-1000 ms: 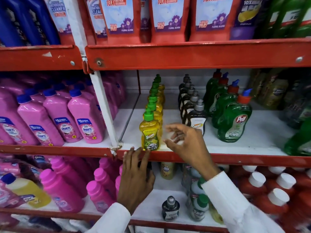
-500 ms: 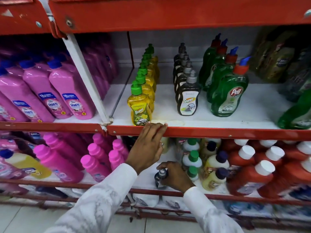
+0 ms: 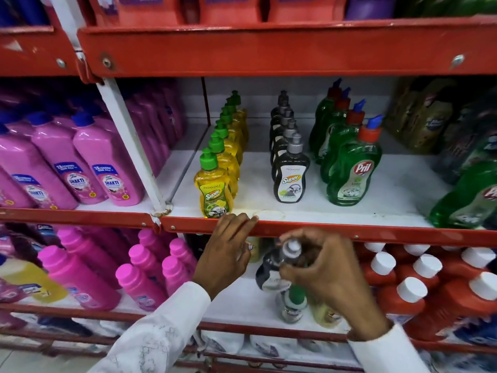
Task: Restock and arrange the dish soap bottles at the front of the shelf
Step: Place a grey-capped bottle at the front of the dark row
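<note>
Right hand [image 3: 320,267] clenched round a dark dish soap bottle [image 3: 269,273] with a grey cap, gripped near the neck, bottle tilted with its cap toward 12 o'clock. It sits just below the red front lip of the middle shelf [image 3: 349,232], at about 6 o'clock from the shelf's centre, in front of the lower shelf's stock.

Left hand [image 3: 226,254] holds nothing; fingertips [image 3: 247,219] rest on the same red lip, just beside the base of the front yellow bottle [image 3: 213,184].

On the middle shelf, three files run front to back:
- yellow bottles with green caps, at 9 o'clock
- dark bottles with grey caps [image 3: 291,173], centre
- green Pril bottles [image 3: 352,173], at 3 o'clock

Bare white shelf between the files. The front yellow bottle stands nearer the lip than the front dark one.

Pink bottles [image 3: 107,168] fill the bay at far 9 o'clock. Red bottles with white caps [image 3: 419,278] crowd the lower shelf at 4 o'clock.
</note>
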Demonstrator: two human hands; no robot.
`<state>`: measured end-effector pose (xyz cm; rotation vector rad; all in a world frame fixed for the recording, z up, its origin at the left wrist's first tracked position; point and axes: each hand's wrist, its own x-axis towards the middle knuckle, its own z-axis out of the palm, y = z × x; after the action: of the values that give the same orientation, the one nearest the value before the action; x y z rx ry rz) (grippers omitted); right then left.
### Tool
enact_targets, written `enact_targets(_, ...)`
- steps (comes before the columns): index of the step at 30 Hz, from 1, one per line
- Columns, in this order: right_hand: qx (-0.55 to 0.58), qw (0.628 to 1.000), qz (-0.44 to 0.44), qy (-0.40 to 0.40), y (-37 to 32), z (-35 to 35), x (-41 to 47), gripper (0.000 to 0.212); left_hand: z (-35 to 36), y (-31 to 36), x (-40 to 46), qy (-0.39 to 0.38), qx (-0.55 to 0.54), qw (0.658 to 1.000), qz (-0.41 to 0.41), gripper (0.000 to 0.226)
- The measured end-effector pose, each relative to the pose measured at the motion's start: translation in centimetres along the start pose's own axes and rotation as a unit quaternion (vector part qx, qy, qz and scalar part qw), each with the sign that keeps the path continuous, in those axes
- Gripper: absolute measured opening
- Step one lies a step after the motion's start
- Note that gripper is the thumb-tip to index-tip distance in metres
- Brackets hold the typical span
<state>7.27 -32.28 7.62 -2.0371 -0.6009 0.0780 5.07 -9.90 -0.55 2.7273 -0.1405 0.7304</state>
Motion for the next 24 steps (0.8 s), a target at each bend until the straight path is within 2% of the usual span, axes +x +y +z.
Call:
enact_targets(5, 0.037, 0.989, -0.079, 0.119, -5.1, -6.0, 2.6, 0.046, 0.9, 0.6, 0.0, 0.022, -0.006, 1.000, -0.020, 0.063)
enact_targets(7, 0.029, 0.985, -0.094, 0.143, -5.8, -6.8, 4.6, 0.044, 1.0, 0.8, 0.0, 0.024, -0.003, 0.999, -0.027, 0.063)
enact_targets(15, -0.048, 0.991, -0.064, 0.108, -4.5, -5.0, 10.6, 0.049, 1.3, 1.4, 0.0, 0.030, 0.011, 0.998, -0.047, 0.064)
enact_targets(24, -0.064, 0.993, -0.060, 0.076, -4.2, -4.2, 12.4, 0.050, 1.3, 2.8, 0.3, 0.059, 0.066, 0.995, -0.037, 0.055)
